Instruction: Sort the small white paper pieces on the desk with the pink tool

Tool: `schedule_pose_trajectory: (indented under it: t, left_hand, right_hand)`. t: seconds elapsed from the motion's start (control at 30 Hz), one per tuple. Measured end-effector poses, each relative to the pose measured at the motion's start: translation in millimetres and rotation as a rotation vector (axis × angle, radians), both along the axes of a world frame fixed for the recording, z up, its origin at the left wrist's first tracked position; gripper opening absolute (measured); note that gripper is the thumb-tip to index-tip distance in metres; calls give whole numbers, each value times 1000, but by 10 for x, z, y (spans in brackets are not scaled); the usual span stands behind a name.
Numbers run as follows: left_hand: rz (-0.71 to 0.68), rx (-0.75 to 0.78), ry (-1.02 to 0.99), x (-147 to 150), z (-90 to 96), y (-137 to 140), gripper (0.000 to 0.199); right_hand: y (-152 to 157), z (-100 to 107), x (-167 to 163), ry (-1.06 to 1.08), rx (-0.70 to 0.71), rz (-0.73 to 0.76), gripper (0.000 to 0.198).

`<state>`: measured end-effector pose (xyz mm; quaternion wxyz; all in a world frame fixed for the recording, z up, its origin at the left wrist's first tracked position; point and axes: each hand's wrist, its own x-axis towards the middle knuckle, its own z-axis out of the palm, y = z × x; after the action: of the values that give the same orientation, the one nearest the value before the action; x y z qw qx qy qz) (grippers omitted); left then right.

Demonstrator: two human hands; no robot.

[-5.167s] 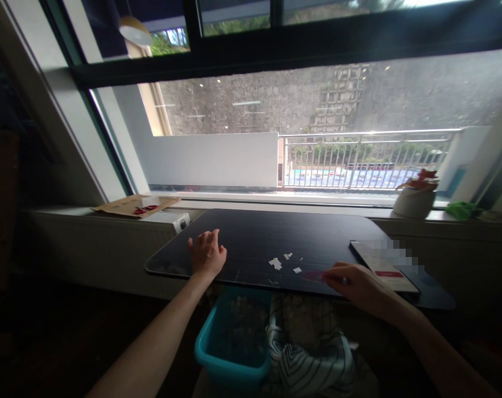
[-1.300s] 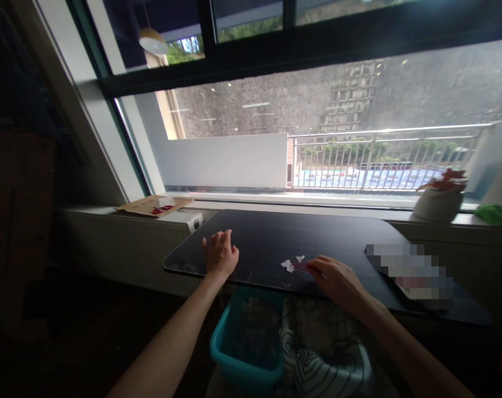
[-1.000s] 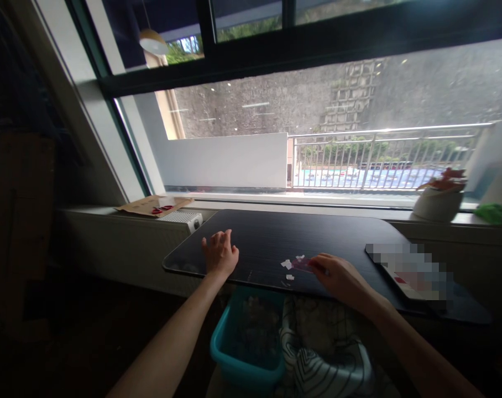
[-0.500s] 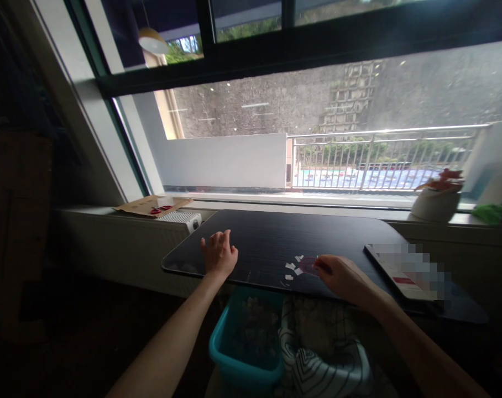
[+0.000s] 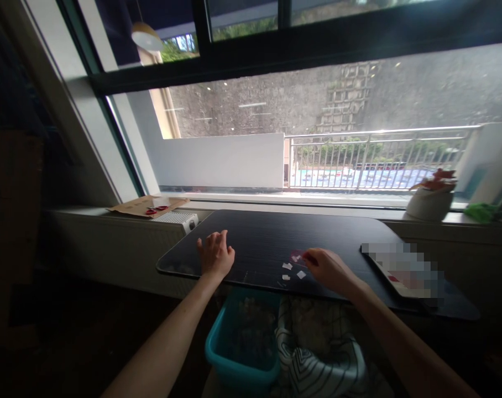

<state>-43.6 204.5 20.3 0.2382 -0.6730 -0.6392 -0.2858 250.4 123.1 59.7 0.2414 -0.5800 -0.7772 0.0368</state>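
Observation:
My right hand point(image 5: 328, 270) pinches a small, thin, see-through pinkish-red piece point(image 5: 295, 254) over the dark table point(image 5: 267, 232). What exactly this piece is I cannot make out. Several white paper scraps point(image 5: 301, 274) lie close to the fingertips, and one shows at or through the pink piece. Farther left, my left hand point(image 5: 215, 255) rests near the table's front edge with its fingers spread and nothing held.
A turquoise basin point(image 5: 216, 347) of small bits stands below the front edge, beside a patterned cloth point(image 5: 325, 362). A partly blurred flat item point(image 5: 394, 273) lies at right. Red-handled scissors point(image 5: 156, 210) rest on brown paper point(image 5: 130, 205); a pot point(image 5: 428, 204) stands on the sill.
My right hand has moved slightly left and away from me with the pink piece, now over the farther scraps. My left hand keeps its place on the table. The view has shifted a little.

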Motion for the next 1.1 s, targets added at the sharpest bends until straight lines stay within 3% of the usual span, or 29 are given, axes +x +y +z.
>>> schedule_pose_trajectory:
  t: [0.37, 0.6, 0.93, 1.1]
  left_hand:
    - [3, -8, 2, 4, 5, -8, 44]
    - [17, -33, -11, 1, 7, -7, 45]
    - [17, -94, -14, 0, 27, -19, 44]
    - [27, -115, 8, -7, 38, -34, 43]
  right_hand:
    - [-257, -55, 385, 53, -58, -2, 26]
    - [-325, -32, 414, 72, -55, -26, 28]
    - [-538, -69, 555, 155, -217, 61, 22]
    - [-544, -105, 601, 225, -188, 70, 22]
